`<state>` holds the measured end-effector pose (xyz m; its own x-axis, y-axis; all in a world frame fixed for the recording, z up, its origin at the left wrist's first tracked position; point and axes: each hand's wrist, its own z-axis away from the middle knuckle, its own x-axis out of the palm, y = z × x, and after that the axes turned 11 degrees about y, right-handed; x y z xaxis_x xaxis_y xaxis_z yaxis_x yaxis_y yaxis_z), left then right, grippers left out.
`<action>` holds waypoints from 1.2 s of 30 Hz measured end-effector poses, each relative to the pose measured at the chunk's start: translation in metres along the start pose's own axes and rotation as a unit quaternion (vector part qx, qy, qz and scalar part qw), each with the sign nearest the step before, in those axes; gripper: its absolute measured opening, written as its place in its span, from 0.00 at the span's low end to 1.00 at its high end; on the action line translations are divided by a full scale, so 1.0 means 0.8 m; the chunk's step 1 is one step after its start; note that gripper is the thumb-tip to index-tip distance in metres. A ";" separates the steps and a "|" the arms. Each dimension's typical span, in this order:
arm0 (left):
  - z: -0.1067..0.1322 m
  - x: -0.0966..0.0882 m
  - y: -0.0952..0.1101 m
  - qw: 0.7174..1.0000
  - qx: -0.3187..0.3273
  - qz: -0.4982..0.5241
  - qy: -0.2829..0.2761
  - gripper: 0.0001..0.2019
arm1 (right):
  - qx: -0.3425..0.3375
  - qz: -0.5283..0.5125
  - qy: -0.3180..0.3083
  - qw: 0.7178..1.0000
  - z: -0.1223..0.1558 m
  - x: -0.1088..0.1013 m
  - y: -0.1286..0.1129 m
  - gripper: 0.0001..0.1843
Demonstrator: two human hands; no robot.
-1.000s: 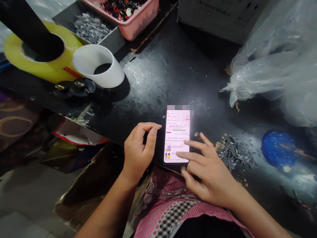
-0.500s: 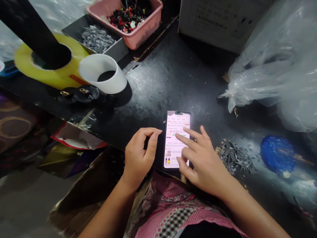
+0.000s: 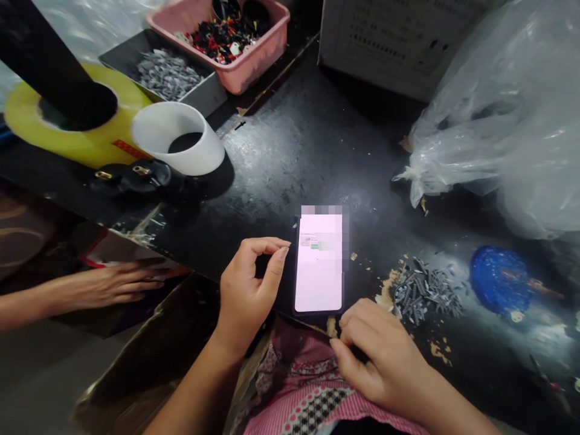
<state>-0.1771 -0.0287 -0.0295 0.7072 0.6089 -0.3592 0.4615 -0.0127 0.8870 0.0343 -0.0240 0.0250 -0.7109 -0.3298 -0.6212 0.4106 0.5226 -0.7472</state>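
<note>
A phone point(image 3: 318, 279) lies face up near the edge of the black bench point(image 3: 290, 163), its screen lit and mostly pale, with part of it pixelated. Just left of it, the left hand point(image 3: 254, 281) brings thumb and forefinger together at the tips; whether something small is pinched there cannot be told. Below the phone's right corner, the right hand point(image 3: 371, 347) is released, its fingers loosely curled and the thumb apart from them. Farther right sit a heap of small grey pieces point(image 3: 426, 291) and a round blue object point(image 3: 501, 281). Beyond these stands a clear plastic bag point(image 3: 507, 151). Toward the upper left are a white ring point(image 3: 206, 148), a yellow tape roll point(image 3: 58, 145) and a pink bin point(image 3: 260, 65). Another person's hand point(image 3: 113, 285) reaches in at the left, below bench level.
</note>
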 end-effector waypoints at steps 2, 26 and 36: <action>0.000 -0.001 -0.001 1.000 0.009 -0.007 -0.005 0.03 | 0.007 0.006 0.016 1.000 -0.002 -0.001 0.002 0.15; 0.000 -0.005 -0.001 0.997 0.064 -0.038 -0.036 0.04 | 0.022 0.189 0.006 0.982 -0.019 -0.012 0.032 0.15; 0.000 -0.006 -0.002 0.996 0.062 -0.028 -0.049 0.04 | 0.037 0.192 -0.005 0.981 -0.018 -0.012 0.031 0.16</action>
<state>-0.1816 -0.0317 -0.0292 0.7247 0.5312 -0.4389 0.5600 -0.0831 0.8243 0.0431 0.0038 0.0159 -0.4892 -0.1279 -0.8627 0.6875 0.5522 -0.4717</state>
